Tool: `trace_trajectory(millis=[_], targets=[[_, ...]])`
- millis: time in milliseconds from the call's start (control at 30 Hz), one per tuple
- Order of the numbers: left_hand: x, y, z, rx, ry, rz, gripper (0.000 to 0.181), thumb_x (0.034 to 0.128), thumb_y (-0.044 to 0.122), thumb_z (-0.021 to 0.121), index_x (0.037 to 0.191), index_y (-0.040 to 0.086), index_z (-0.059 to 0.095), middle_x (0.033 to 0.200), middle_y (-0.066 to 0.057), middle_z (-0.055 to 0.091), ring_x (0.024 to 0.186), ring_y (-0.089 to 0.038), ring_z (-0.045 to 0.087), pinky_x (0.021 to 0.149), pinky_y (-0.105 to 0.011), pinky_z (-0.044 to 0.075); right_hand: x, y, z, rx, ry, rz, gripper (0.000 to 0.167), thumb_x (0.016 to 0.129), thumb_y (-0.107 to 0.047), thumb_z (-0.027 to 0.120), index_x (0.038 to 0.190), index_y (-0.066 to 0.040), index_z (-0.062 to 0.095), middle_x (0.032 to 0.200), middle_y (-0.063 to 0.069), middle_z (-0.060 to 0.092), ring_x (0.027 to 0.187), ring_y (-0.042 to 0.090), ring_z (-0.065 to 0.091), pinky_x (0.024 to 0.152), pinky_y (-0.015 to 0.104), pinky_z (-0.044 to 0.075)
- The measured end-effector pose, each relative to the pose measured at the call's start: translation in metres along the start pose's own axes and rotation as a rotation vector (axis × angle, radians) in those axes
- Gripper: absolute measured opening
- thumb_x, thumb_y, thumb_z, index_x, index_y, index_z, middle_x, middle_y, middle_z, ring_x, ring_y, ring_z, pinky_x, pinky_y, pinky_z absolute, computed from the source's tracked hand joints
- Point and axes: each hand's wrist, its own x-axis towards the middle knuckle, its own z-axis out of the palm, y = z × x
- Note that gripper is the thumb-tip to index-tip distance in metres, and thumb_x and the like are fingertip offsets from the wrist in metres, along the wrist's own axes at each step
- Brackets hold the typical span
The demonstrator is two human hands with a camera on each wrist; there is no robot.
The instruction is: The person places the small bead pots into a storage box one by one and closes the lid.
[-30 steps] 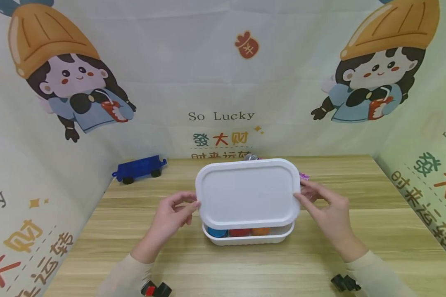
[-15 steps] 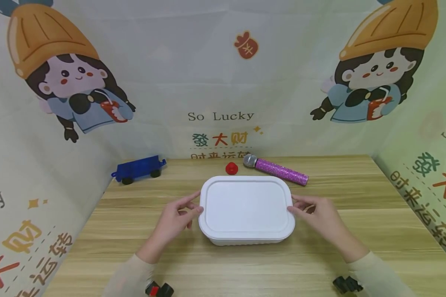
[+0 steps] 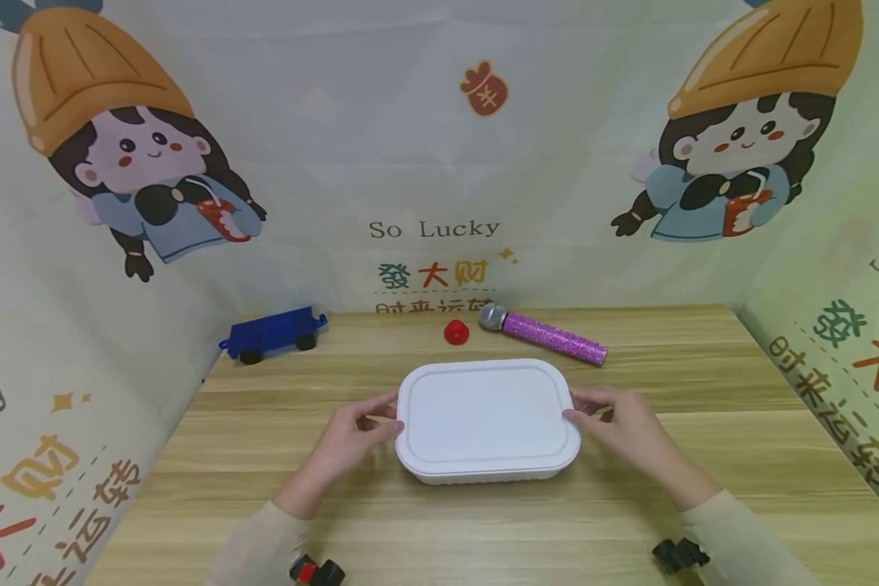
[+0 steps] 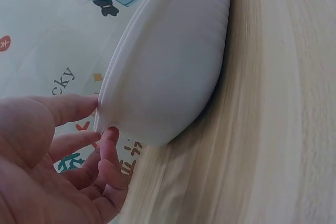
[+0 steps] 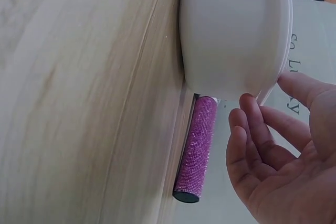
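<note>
A white plastic lid (image 3: 487, 417) lies over the white storage box (image 4: 173, 61) on the table, and its rim meets the box's rim. What the box contains is hidden. At the lid's left end, my left hand (image 3: 352, 435) pinches the edge between thumb and fingers. My right hand (image 3: 618, 423) holds the opposite end the same way, its thumb on the rim and its fingertips under it, as the right wrist view shows.
Behind the box lie a small red piece (image 3: 456, 332) and a microphone (image 3: 545, 332) with a glittery purple handle. A blue toy wagon (image 3: 274, 334) stands at the table's back left. Printed cloth (image 3: 557, 187) hangs around the wooden table (image 3: 483, 529).
Both hands have brought the lid down from a tilted, raised position onto the box. The coloured things inside are now covered, and the red piece and microphone have come into full view.
</note>
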Motion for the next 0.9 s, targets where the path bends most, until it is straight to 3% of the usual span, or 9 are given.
trace_trajectory(millis=[300, 400, 500, 667, 767, 900], targets=[[0.003, -0.001, 0.002, 0.029, -0.014, 0.009, 0.051, 0.0938, 0.017, 0.075, 0.142, 0.006, 0.062, 0.117, -0.011, 0.072, 0.087, -0.017, 0.062, 0.071, -0.027, 0.050, 0.002, 0.006, 0.000, 0.047, -0.047, 0.046, 0.039, 0.094, -0.024, 0.076, 0.125, 0.000, 0.072, 0.105, 0.011, 0.078, 0.092, 0.019, 0.070, 0.078, 0.023, 0.057], [0.003, 0.000, 0.001, 0.052, -0.030, 0.018, 0.053, 0.0934, 0.018, 0.076, 0.143, 0.008, 0.061, 0.124, -0.011, 0.069, 0.090, -0.018, 0.061, 0.071, -0.028, 0.050, 0.002, 0.008, -0.001, 0.043, -0.062, 0.031, 0.046, 0.094, -0.025, 0.076, 0.131, 0.000, 0.068, 0.114, 0.014, 0.076, 0.097, 0.022, 0.071, 0.082, 0.028, 0.058], [0.002, 0.000, -0.003, 0.096, -0.065, 0.070, 0.059, 0.0918, 0.022, 0.079, 0.146, 0.011, 0.059, 0.141, -0.009, 0.061, 0.102, -0.021, 0.062, 0.078, -0.031, 0.054, 0.003, 0.011, -0.005, 0.023, -0.095, -0.040, 0.054, 0.092, -0.027, 0.079, 0.138, -0.004, 0.063, 0.131, 0.016, 0.069, 0.110, 0.029, 0.069, 0.088, 0.037, 0.060], [0.001, -0.003, -0.011, 0.182, -0.172, 0.209, 0.069, 0.0889, 0.031, 0.083, 0.149, 0.012, 0.056, 0.163, -0.004, 0.041, 0.127, -0.032, 0.056, 0.098, -0.049, 0.055, 0.002, 0.019, -0.012, -0.016, -0.185, -0.208, 0.063, 0.089, -0.029, 0.082, 0.144, -0.008, 0.060, 0.155, 0.016, 0.052, 0.134, 0.040, 0.057, 0.096, 0.048, 0.058], [0.001, -0.004, -0.014, 0.245, -0.204, 0.253, 0.070, 0.0889, 0.037, 0.082, 0.149, 0.012, 0.055, 0.166, -0.003, 0.039, 0.133, -0.036, 0.053, 0.099, -0.051, 0.055, 0.002, 0.021, -0.014, -0.025, -0.211, -0.253, 0.065, 0.089, -0.030, 0.082, 0.145, -0.007, 0.059, 0.157, 0.018, 0.049, 0.135, 0.041, 0.056, 0.097, 0.049, 0.058], [0.002, -0.001, -0.017, 0.344, -0.200, 0.267, 0.073, 0.0872, 0.044, 0.082, 0.150, 0.016, 0.056, 0.166, -0.002, 0.039, 0.145, -0.036, 0.044, 0.106, -0.056, 0.051, 0.003, 0.022, -0.015, -0.032, -0.228, -0.254, 0.067, 0.089, -0.032, 0.082, 0.145, -0.006, 0.058, 0.158, 0.018, 0.048, 0.131, 0.041, 0.059, 0.098, 0.052, 0.057]])
